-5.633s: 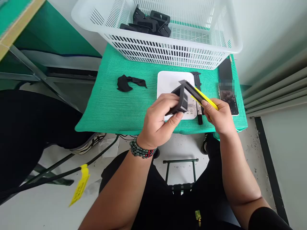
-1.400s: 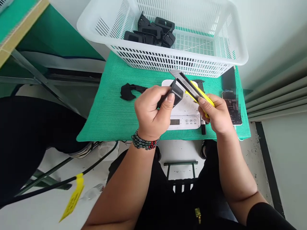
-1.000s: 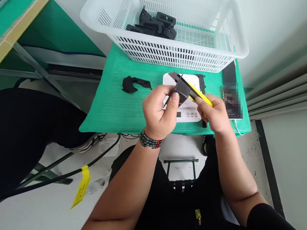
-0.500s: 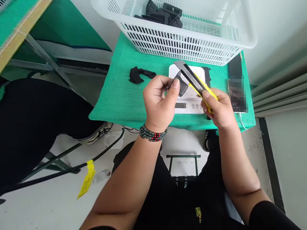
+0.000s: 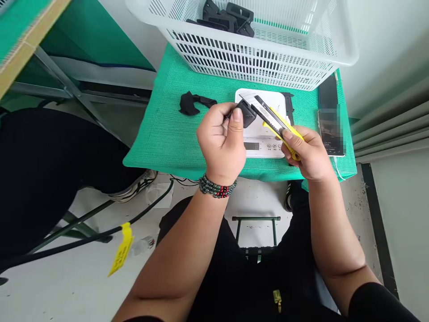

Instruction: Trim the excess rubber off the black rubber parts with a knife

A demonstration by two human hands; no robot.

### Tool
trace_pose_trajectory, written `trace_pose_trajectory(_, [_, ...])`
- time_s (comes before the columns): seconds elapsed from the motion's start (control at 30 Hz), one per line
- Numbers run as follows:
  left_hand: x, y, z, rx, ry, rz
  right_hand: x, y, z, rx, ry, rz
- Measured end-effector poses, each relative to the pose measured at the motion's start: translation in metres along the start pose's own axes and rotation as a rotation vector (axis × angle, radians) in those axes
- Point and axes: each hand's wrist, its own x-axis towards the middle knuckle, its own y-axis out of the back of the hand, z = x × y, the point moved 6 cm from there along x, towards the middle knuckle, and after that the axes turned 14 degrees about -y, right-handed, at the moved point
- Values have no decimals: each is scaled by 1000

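Pinched between the thumb and fingers of my left hand [image 5: 223, 136] is a small black plastic part [image 5: 248, 115], partly covered by the thumb. My right hand [image 5: 306, 150] is wrapped round a yellow utility knife [image 5: 283, 127] with its blade extended toward the part's upper edge. Whether the blade touches the part I cannot tell. Beneath both hands lies a white digital scale [image 5: 254, 150], with its pan partly hidden. A crumpled black piece [image 5: 189, 105] rests on the green cloth left of the scale.
A white slatted basket [image 5: 268, 58] with several black plastic parts [image 5: 231, 20] stands at the back. Right of the scale are a black flat piece [image 5: 289, 107] and a phone [image 5: 330, 134] with a white cable. Another person's leg [image 5: 60, 174] is at the left.
The knife's blade has dropped slightly and now lies behind the top of the black part. My left hand has turned the part a little, showing more of its face.
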Motion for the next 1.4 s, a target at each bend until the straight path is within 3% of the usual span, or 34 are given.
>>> trace_pose_trajectory(0.2, [-1, 4, 4, 33, -23, 0, -2, 1, 1, 0, -13, -22])
trace_pose_trajectory(0.4, [1, 2, 29, -137, -160, 14, 8, 22, 7, -133, 37, 234])
trace_pose_trajectory(0.47, [1, -1, 35, -210, -207, -16, 11, 23, 10, -160, 30, 261])
trace_pose_trajectory(0.57, [0, -2, 33, -240, -205, -15, 13, 19, 12, -143, 15, 243])
trace_pose_trajectory(0.83, [4, 4, 20, -267, -72, 138, 9, 9, 7, -1, 55, 185])
trace_pose_trajectory(1.13, [-1, -1, 14, -320, 3, 53, 7, -1, 6, 70, 89, 120])
trace_pose_trajectory(1.4, [-4, -5, 8, -168, -10, -20, 5, 3, 4, 52, 115, 100])
